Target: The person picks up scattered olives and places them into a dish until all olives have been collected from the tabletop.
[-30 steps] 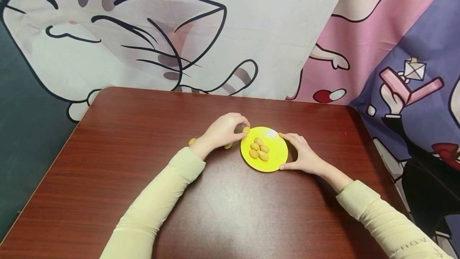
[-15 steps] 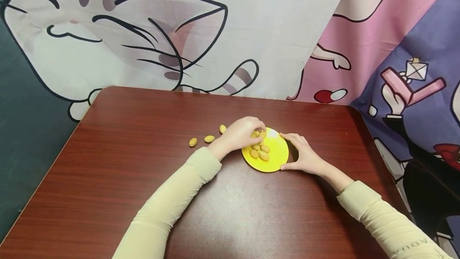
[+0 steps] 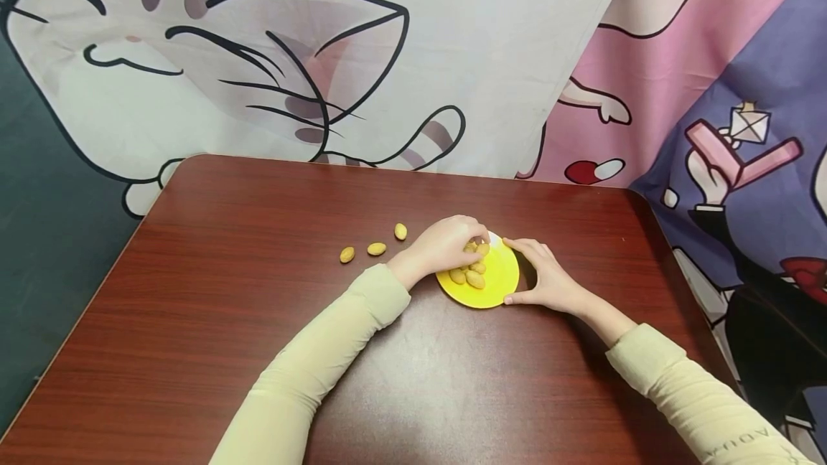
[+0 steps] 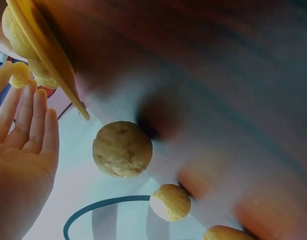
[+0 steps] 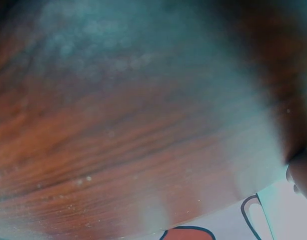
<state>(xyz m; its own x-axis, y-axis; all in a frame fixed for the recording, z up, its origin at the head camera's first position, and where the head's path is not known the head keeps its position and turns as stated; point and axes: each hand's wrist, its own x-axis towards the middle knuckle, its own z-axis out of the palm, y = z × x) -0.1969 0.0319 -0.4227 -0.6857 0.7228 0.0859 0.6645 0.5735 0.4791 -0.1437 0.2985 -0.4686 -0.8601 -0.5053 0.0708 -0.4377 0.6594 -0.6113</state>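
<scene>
A round yellow plate (image 3: 500, 285) lies on the table with several small yellow oval, wrinkled pieces (image 3: 474, 280) on it; their exact kind is unclear. My left hand (image 3: 446, 244) is over the plate's left part and hides some of them. In the left wrist view, its thumb and fingertips pinch one yellow piece (image 4: 20, 75) close to the plate (image 4: 53, 65). My right hand (image 3: 545, 278) holds the plate's right rim, fingers at the far side and thumb at the near side. Only a dark sliver of it shows in the right wrist view.
Three more yellow oval pieces lie apart on the brown wooden table (image 3: 400, 379), left of the plate: a far one (image 3: 400, 232), a middle one (image 3: 377, 249) and a left one (image 3: 347, 255). A cartoon-printed cloth (image 3: 491, 56) hangs behind the table's far edge.
The left hand has moved right from beside the plate to over it, carrying a yellow piece. The three loose pieces now show fully. The right hand and the plate have stayed nearly still.
</scene>
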